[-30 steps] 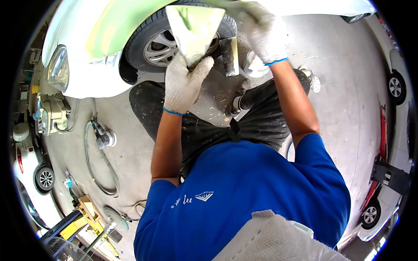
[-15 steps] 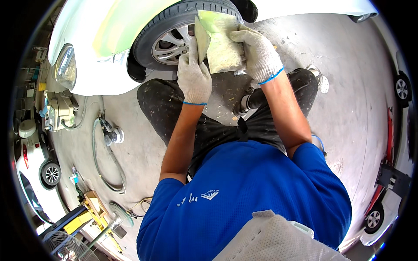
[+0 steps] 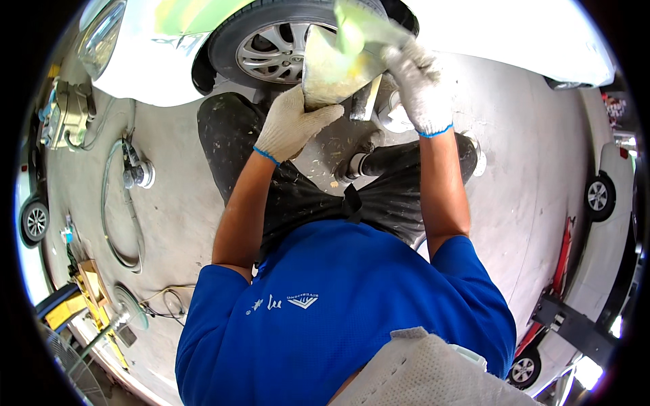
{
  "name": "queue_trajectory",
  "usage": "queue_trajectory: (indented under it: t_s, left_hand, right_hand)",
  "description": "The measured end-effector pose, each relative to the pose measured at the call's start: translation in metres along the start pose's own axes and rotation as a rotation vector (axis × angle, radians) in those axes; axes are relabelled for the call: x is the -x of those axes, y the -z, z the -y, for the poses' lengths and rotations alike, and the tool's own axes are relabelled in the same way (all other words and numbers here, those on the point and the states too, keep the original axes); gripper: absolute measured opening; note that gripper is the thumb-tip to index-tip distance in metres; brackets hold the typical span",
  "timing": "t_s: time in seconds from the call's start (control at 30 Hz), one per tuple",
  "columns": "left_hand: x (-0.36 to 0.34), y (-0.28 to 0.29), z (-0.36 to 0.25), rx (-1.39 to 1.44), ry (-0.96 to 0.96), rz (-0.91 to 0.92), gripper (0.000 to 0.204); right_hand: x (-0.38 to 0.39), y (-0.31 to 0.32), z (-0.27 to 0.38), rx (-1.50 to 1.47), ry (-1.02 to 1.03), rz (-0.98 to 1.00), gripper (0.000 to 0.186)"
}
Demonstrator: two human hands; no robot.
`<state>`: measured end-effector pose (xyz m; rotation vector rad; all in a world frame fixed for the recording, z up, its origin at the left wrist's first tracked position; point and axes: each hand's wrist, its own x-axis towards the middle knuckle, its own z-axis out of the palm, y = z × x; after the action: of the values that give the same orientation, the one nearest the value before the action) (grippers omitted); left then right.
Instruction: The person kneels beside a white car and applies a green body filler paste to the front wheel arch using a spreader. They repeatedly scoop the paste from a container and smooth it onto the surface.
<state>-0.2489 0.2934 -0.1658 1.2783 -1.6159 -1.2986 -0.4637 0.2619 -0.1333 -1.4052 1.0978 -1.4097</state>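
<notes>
My left hand (image 3: 294, 128), in a white knit glove with a blue cuff, grips the lower edge of a flat, putty-smeared plate (image 3: 328, 74), its thumb stretched out to the right. My right hand (image 3: 423, 88), gloved the same way and blurred, is closed on a putty spreader (image 3: 365, 27) with yellow-green putty on it. The spreader is slanted above the plate and overlaps it in view; whether they touch I cannot tell. Both are in front of a car wheel (image 3: 261, 57), beneath a white fender (image 3: 145, 64) with a pale green patch.
A white can (image 3: 394, 115) stands beyond my knees, partly hidden by the right hand. On the floor at left lie a round sander (image 3: 139, 173) and its hose (image 3: 105, 216). A fan (image 3: 128, 308) and a wooden box (image 3: 93, 283) are at lower left. Other cars stand on both sides.
My right hand has swung the spreader up and turned it over the plate. My left hand has moved lower and left, its plate now facing me more. The whole view has shifted.
</notes>
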Motion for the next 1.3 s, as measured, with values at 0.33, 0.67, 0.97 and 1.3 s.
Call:
queue_trajectory:
  t_s: [0.33, 0.67, 0.97, 1.3]
  left_hand:
    - [0.000, -0.001, -0.003, -0.062, -0.081, -0.093, 0.036]
    - [-0.004, -0.007, -0.017, -0.104, -0.172, -0.091, 0.035]
    - [0.001, -0.005, -0.025, -0.046, -0.180, -0.066, 0.031]
    - [-0.007, -0.001, -0.026, -0.110, -0.160, -0.136, 0.031]
  right_hand:
    - [0.021, -0.010, 0.005, 0.753, 0.565, -0.068, 0.028]
    - [0.018, -0.016, 0.003, 0.813, 0.706, -0.082, 0.030]
    - [-0.019, 0.005, 0.015, 0.633, 0.757, -0.036, 0.032]
    - [0.024, -0.016, 0.005, 0.651, 0.649, 0.027, 0.045]
